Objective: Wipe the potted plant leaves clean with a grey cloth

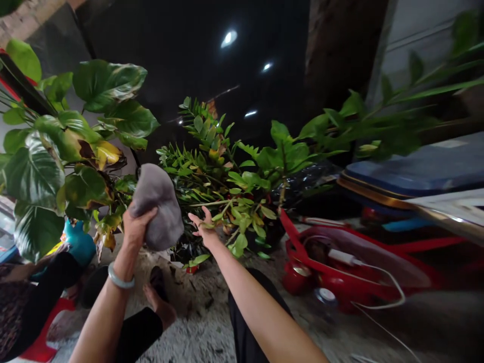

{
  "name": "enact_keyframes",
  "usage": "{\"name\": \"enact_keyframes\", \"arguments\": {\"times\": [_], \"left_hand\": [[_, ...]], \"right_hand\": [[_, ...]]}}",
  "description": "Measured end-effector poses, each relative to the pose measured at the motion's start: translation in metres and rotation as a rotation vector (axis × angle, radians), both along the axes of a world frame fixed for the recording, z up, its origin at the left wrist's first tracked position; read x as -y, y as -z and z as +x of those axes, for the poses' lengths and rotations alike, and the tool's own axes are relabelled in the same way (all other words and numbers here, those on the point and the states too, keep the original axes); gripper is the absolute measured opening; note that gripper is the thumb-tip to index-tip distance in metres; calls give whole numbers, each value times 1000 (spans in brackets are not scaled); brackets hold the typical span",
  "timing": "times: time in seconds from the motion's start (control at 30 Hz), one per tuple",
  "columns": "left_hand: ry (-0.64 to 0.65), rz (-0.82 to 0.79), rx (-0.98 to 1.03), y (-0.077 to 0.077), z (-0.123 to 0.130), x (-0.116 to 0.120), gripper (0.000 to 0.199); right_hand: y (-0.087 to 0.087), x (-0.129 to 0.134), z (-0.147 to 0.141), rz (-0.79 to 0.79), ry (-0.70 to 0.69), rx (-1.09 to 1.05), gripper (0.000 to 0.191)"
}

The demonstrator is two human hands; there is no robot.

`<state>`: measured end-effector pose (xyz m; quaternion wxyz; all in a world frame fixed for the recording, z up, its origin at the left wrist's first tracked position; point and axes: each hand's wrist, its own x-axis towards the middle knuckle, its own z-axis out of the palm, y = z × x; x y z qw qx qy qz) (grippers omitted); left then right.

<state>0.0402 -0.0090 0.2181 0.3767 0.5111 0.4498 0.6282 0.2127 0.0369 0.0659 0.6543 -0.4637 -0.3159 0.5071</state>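
My left hand (pixel 138 224) grips a grey cloth (pixel 159 206), thumb across its front, and holds it up between the plants. A pale bangle circles that wrist. My right hand (pixel 204 227) reaches into the low leaves of a green potted plant (pixel 242 201). Its fingers are spread and touch or nearly touch a stem, with nothing visibly gripped. To the left of the cloth stands a plant with large leaves (pixel 36 161), some of them yellowed and brown at the edges.
On the right lies a red ride-on toy or basin-like object (pixel 359 262) with a white cable (pixel 395 282). Behind it is a blue-topped case (pixel 416 161). Another person (pixel 45 282) sits at left on a red stool (pixel 49 333), a teal glove (pixel 77 242) nearby. A dark glossy panel (pixel 189 55) stands behind.
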Motion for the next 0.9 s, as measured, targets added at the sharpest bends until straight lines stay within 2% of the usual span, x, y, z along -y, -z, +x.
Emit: {"name": "enact_keyframes", "arguments": {"times": [0.1, 0.17, 0.23, 0.33, 0.4, 0.47, 0.53, 0.63, 0.73, 0.8, 0.9], "left_hand": [[125, -282, -39, 41, 3, 10, 47], [180, -401, -54, 51, -5, 23, 42], [166, -354, -68, 38, -14, 32, 42], [46, -107, -30, -7, -19, 30, 50], [-21, 21, 10, -29, -14, 21, 53], [-32, 46, 13, -32, -4, 10, 51], [24, -63, -18, -13, 7, 4, 46], [170, -310, -83, 36, 15, 10, 38], [285, -421, -79, 75, 18, 26, 37], [302, -407, -48, 87, 19, 34, 36], [337, -372, -29, 88, 23, 42, 38]], "right_hand": [[1, 1, 2, -58, -63, -146, 79], [1, 3, 7, -2, -101, -170, 66], [3, 6, 13, 43, -133, -167, 51], [5, 9, 21, 60, -143, -148, 35], [3, 11, 23, 55, -148, -142, 31], [0, 12, 22, 47, -164, -132, 29], [-4, 15, 19, 37, -204, -120, 29], [-9, 21, 11, 32, -343, -144, 33], [-12, 26, 2, 24, -466, -239, 39], [-15, 30, -2, 1, -489, -303, 38], [-22, 36, -2, -37, -524, -387, 43]]}}
